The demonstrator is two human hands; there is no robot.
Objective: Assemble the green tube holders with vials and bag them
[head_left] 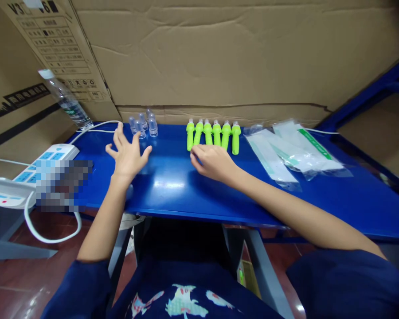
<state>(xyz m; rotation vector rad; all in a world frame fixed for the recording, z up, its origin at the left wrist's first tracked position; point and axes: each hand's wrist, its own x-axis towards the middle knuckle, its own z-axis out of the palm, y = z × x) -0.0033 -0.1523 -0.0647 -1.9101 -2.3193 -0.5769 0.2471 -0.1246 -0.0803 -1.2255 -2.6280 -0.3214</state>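
My left hand point(127, 153) hovers over the blue table point(173, 186) with its fingers spread, holding nothing, just in front of several small clear plastic caps point(142, 125). My right hand point(211, 161) rests on the table with its fingers curled down, its fingertips right below a row of several bright green tube-like parts point(213, 134) that lie side by side. Whether the right fingers pinch anything is hidden.
Clear sealed pouches point(291, 153) lie at the right of the table. A white power strip point(43, 161) with cable sits at the left edge, a plastic water bottle point(66, 102) leans behind it. Cardboard sheets point(219, 57) wall off the back.
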